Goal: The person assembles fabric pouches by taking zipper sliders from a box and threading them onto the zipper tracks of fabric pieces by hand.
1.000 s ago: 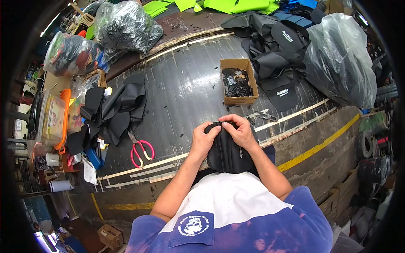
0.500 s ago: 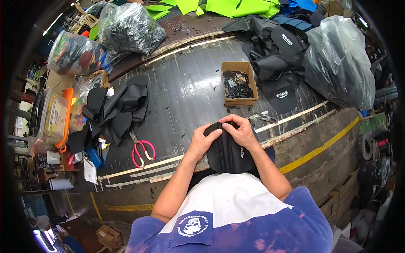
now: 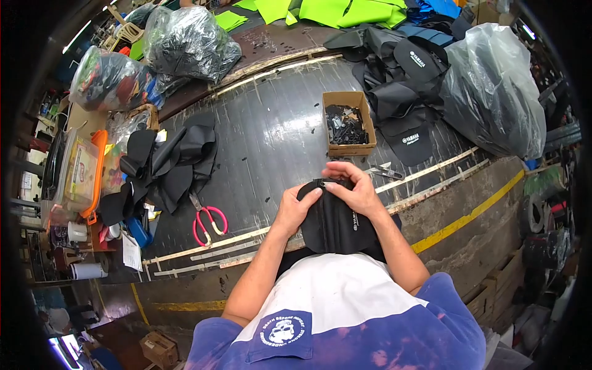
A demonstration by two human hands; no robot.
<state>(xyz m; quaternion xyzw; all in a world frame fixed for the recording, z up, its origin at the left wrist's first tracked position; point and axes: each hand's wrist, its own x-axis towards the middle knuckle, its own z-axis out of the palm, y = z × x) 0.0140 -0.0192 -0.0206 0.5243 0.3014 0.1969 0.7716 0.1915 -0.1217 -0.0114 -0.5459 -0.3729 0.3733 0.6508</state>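
Note:
A black YAMAHA-printed fabric piece [image 3: 336, 225] hangs against my front at the table's near edge, with a ridged strip running down its middle. My left hand [image 3: 296, 206] grips its upper left edge, thumb on the near face and fingers behind. At the top end of the strip, my right hand [image 3: 356, 190] holds the piece with its thumb by a small dark part, too small to name. The right fingers reach out above the edge, raised and loosely bent. Just beyond stands a cardboard box [image 3: 350, 150] of small, mostly black parts.
Pink-handled scissors [image 3: 209, 226] lie left on the dark table [image 3: 271, 132], near a heap of black pieces [image 3: 169, 160]. A small metal tool [image 3: 386, 172] is right of my hands. More printed black pieces [image 3: 410, 98] and a plastic bag [image 3: 493, 92] stand at right.
My right fingers have lifted and straightened away from the piece's top edge. The piece has turned slightly, so more of its white print shows. My left hand has hardly moved.

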